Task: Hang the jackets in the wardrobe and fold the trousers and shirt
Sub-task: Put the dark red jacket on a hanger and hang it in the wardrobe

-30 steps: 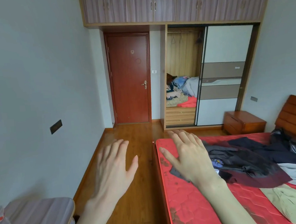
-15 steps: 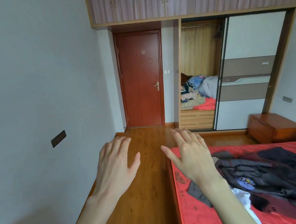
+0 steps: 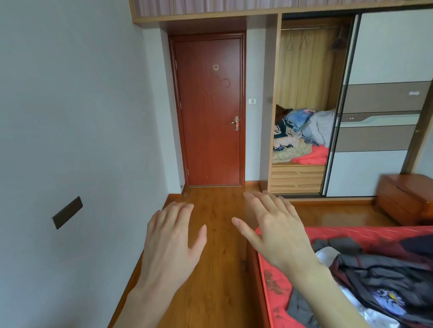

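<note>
A heap of dark clothes lies on the red mattress at the lower right, a dark grey jacket with a pale printed patch on top and white fabric under it. My left hand hovers palm down over the wooden floor, fingers spread, holding nothing. My right hand hovers over the mattress corner, also spread and empty, left of the clothes. The wardrobe stands ahead with its left side open; a rail with bare hangers runs across the top.
Bedding is piled on the wardrobe shelf above drawers. A white and brown sliding door covers the right side. A red-brown room door is shut. A wooden nightstand sits right of the bed. The wall is close on my left.
The view has swung left and upward and come closer to the wardrobe. The side table with glasses has left the frame. Both hands stay spread and empty, a little nearer together.
</note>
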